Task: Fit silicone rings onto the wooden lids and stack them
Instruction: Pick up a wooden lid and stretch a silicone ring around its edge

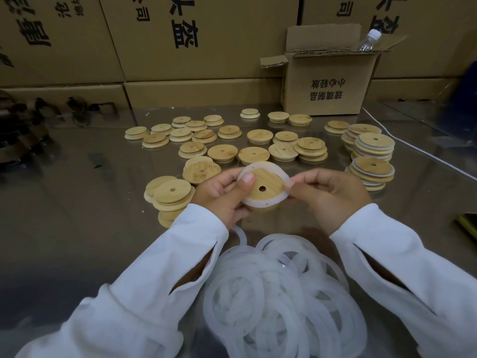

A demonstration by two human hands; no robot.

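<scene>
**Ring Held Around Lid by Both Hands**

A wooden lid (267,183) is gripped by the left hand (222,195), with the thumb pressed on its face. The silicone ring (259,203) around it is pinched at the edge by the right hand (327,195). Loose rings (281,293) are piled just below the hands. Ringed stacks (374,153) stand beyond the right hand.

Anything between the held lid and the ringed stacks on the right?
Nothing visible. The left hand holds the lid, the right hand pinches its ring; the nearest ringed stack sits just beyond the right hand, with only bare table between.
</scene>
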